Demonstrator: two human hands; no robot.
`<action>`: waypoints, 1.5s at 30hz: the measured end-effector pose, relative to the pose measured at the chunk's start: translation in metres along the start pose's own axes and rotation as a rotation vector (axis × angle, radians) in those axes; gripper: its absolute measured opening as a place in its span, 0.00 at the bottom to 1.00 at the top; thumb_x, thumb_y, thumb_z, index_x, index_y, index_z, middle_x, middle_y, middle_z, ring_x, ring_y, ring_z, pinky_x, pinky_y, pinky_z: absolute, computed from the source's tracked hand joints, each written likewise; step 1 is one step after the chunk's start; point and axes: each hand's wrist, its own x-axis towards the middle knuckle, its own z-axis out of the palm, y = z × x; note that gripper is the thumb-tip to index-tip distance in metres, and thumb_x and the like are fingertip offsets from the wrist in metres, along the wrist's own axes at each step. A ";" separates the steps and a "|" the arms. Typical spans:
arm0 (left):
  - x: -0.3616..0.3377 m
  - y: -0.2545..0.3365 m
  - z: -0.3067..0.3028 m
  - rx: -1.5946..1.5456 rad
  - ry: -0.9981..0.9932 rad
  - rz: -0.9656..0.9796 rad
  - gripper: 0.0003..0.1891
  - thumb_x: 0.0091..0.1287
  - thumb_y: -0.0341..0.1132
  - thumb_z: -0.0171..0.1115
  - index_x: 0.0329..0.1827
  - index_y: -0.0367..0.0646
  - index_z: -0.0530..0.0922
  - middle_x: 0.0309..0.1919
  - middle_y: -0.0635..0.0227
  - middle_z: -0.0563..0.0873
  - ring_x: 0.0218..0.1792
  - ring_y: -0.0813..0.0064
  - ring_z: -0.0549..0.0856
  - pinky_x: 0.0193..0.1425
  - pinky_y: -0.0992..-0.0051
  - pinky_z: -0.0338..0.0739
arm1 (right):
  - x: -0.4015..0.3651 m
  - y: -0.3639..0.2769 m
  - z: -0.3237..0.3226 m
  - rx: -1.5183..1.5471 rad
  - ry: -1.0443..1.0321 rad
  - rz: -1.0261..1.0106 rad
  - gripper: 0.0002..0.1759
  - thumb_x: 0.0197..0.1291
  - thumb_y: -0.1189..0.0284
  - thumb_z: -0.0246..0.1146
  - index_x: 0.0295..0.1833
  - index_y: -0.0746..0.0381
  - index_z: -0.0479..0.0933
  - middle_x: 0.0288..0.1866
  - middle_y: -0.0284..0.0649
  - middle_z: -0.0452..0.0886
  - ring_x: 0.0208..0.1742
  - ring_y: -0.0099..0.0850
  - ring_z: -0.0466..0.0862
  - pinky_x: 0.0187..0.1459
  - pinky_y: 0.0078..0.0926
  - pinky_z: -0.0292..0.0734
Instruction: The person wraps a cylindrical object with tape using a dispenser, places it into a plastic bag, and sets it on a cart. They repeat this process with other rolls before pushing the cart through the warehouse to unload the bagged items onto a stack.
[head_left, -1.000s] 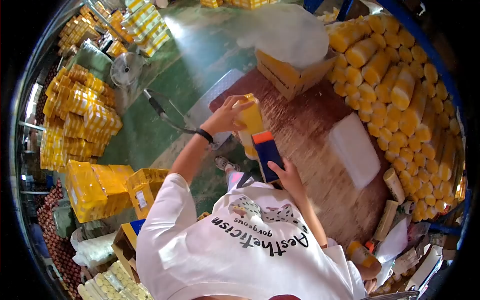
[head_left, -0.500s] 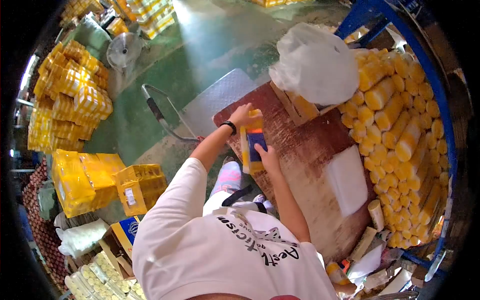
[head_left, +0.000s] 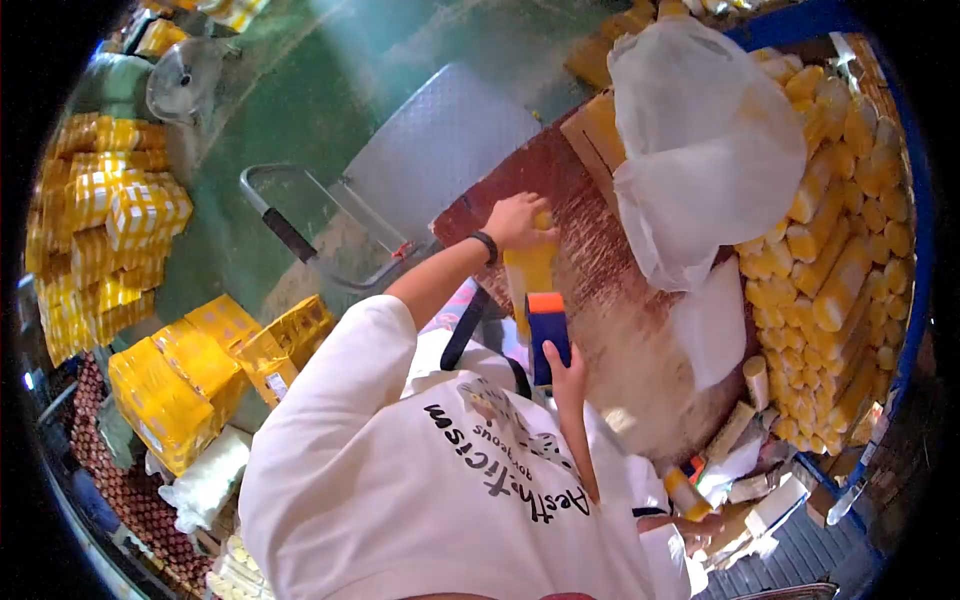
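— Since a moment ago our tape tool (head_left: 547, 335) has slid down the yellow pack (head_left: 528, 272) toward us, and the white bag (head_left: 710, 150) looks bigger because we lean in closer.

— Where is the pack now?

— It stands up on end at the left edge of the table (head_left: 610, 330), close to the corner by the grey cart (head_left: 440, 140). The heap of yellow rolls (head_left: 840, 260) is along the far right edge, well apart from it.

— What do our hands do?

— Our left hand (head_left: 520, 220) sits on top of the pack. Its fingers are pressed together and curled over the top end. Our right hand (head_left: 566, 368) is closed around the bottom of the tape tool, and the tool touches the low part of the pack.

— How do we think the pack feels?

— We think it is light, since one hand keeps it standing. It looks stiff enough to stay up, but tall and thin, so it could tip. The wrap looks smooth and shiny, so it may be slippery.

— So where do we hold it?

— We think the top end is best, with the palm pushing down. Holding both narrow sides would work too. The flat shiny face is a bad spot, because fingers could slide there.
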 end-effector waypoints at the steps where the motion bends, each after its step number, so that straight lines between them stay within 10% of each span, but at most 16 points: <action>1: 0.002 0.003 -0.007 -0.009 -0.034 0.000 0.29 0.52 0.60 0.62 0.46 0.43 0.78 0.45 0.56 0.81 0.50 0.55 0.79 0.50 0.58 0.76 | -0.009 0.017 -0.004 -0.042 0.020 -0.011 0.22 0.55 0.56 0.67 0.41 0.66 0.76 0.31 0.39 0.81 0.32 0.29 0.79 0.38 0.29 0.74; 5: 0.009 0.014 -0.027 -0.017 -0.273 -0.093 0.35 0.53 0.60 0.61 0.55 0.40 0.75 0.55 0.54 0.78 0.57 0.55 0.76 0.58 0.60 0.73 | -0.039 0.042 -0.010 -0.030 0.064 0.017 0.22 0.54 0.57 0.68 0.40 0.66 0.76 0.29 0.41 0.81 0.29 0.28 0.78 0.35 0.29 0.74; 19: 0.006 0.007 -0.008 0.065 -0.033 0.094 0.32 0.54 0.54 0.62 0.56 0.39 0.73 0.56 0.55 0.76 0.59 0.57 0.73 0.61 0.62 0.69 | -0.056 0.156 -0.032 -0.286 0.090 0.042 0.21 0.52 0.56 0.68 0.35 0.65 0.75 0.23 0.45 0.78 0.25 0.41 0.77 0.31 0.34 0.71; 25: -0.033 0.053 -0.019 0.069 -0.381 0.976 0.25 0.59 0.40 0.57 0.61 0.48 0.69 0.53 0.61 0.77 0.59 0.59 0.74 0.64 0.56 0.65 | -0.024 0.126 -0.014 -0.333 0.119 -0.038 0.26 0.51 0.51 0.67 0.35 0.65 0.76 0.27 0.49 0.80 0.29 0.46 0.80 0.34 0.38 0.73; 27: -0.070 0.072 -0.010 0.534 -0.506 1.264 0.27 0.58 0.42 0.57 0.63 0.51 0.68 0.54 0.64 0.76 0.60 0.61 0.73 0.64 0.53 0.64 | -0.016 0.155 -0.014 -0.302 0.186 -0.126 0.25 0.50 0.54 0.69 0.30 0.68 0.76 0.25 0.51 0.79 0.26 0.42 0.78 0.31 0.35 0.72; 30: -0.091 0.067 0.040 0.697 -0.313 1.370 0.28 0.58 0.45 0.57 0.64 0.54 0.66 0.56 0.64 0.74 0.61 0.62 0.71 0.63 0.52 0.63 | -0.016 0.135 -0.024 -0.366 0.140 -0.013 0.28 0.49 0.49 0.68 0.30 0.67 0.76 0.23 0.50 0.79 0.26 0.41 0.80 0.30 0.37 0.72; 36: -0.062 0.119 -0.003 0.431 -0.659 1.157 0.42 0.45 0.45 0.70 0.66 0.48 0.63 0.53 0.58 0.75 0.58 0.56 0.73 0.62 0.56 0.66 | -0.028 0.093 -0.088 -0.283 0.106 -0.107 0.25 0.48 0.53 0.70 0.32 0.67 0.77 0.22 0.43 0.79 0.23 0.29 0.78 0.28 0.29 0.72; 45: -0.071 0.145 -0.115 -0.242 -0.494 0.422 0.51 0.40 0.46 0.78 0.68 0.43 0.59 0.60 0.54 0.71 0.61 0.54 0.71 0.66 0.63 0.65 | -0.024 -0.039 -0.132 -0.091 -0.161 -0.299 0.26 0.49 0.54 0.70 0.40 0.67 0.80 0.26 0.37 0.81 0.27 0.21 0.78 0.32 0.24 0.74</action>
